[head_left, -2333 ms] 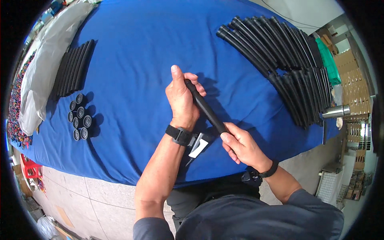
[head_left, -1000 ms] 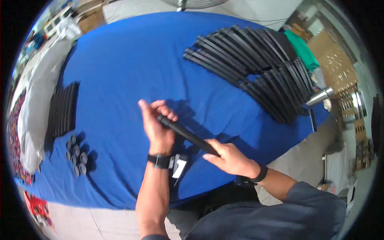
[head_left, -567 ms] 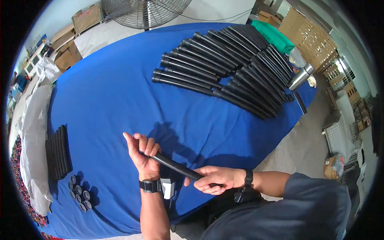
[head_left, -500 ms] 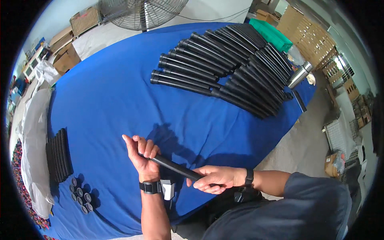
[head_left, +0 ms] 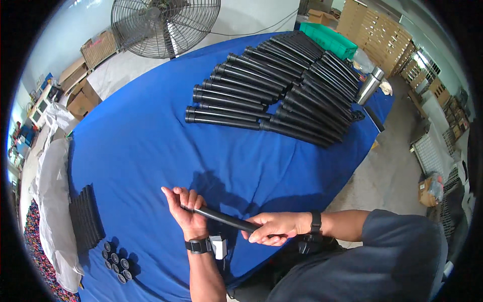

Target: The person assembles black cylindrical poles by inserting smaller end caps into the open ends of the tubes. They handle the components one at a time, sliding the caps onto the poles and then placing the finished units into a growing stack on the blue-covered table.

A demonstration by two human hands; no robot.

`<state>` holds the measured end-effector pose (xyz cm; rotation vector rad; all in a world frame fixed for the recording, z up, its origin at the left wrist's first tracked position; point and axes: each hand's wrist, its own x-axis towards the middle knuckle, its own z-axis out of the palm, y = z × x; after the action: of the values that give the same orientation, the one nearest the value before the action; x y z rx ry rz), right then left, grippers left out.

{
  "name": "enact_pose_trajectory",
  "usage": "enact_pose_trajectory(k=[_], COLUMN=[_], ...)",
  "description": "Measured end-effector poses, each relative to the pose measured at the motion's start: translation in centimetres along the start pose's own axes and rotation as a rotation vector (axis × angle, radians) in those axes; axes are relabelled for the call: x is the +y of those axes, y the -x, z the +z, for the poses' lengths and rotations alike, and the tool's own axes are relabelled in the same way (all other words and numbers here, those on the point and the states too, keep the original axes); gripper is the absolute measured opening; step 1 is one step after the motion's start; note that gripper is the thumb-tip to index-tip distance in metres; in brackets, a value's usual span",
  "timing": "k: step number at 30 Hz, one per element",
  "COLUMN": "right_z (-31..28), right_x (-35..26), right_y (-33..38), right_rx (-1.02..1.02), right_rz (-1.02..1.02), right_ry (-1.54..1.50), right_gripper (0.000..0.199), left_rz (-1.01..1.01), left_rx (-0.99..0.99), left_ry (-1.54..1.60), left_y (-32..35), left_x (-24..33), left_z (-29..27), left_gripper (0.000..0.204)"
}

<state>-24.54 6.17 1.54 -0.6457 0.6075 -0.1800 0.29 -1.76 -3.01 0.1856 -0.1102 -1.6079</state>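
Note:
A slim black tube (head_left: 225, 218) slants between my hands above the blue cloth. My right hand (head_left: 274, 227) is wrapped around its lower right end. At the upper left end, my left hand (head_left: 187, 211) curls its fingers about the tube with the palm turned up. To the left, a row of thin black ribbed rods (head_left: 86, 217) lies side by side. Several small round black caps (head_left: 115, 268) with pale rings stand in a cluster below those rods. Farther off, many black tubes with thicker ends (head_left: 236, 98) are laid out in a fan of overlapping rows.
A blue cloth (head_left: 141, 151) covers the table. Beyond the tubes are a green bin (head_left: 329, 41) and a silver flask (head_left: 371, 86). A large fan (head_left: 166, 25) stands behind the table. White sheeting (head_left: 54, 201) hangs along the left edge.
My view has shifted slightly, so the table things sit a little differently in the picture. Both hands keep their hold on the tube, which lies at nearly the same slant.

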Motion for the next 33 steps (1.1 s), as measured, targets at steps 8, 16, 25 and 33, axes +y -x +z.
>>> enact_pose_trajectory(k=[8,16,25,33], right_z=[0.1,1.0,0.0,0.4], right_x=[-1.9,0.1,0.6,0.3], right_y=[0.1,-0.7,-0.7,-0.6], right_rx=[0.143,0.321,-0.105,0.085], right_rz=[-0.039,-0.126,-0.028,-0.026], right_ry=[0.222,0.570,-0.228,0.099], right_gripper=[0.034,0.036,0.034,0.030], left_rz=[0.045,0.100,0.026,0.052], left_rx=[0.025,0.200,0.042,0.180], left_ry=[0.030,-0.128,0.043,-0.052], left_y=[-0.1,-0.3,0.0,0.0], left_x=[0.0,-0.7,0.0,-0.3], left_z=[-0.1,1.0,0.3,0.8], left_gripper=[0.043,0.034,0.034,0.032])
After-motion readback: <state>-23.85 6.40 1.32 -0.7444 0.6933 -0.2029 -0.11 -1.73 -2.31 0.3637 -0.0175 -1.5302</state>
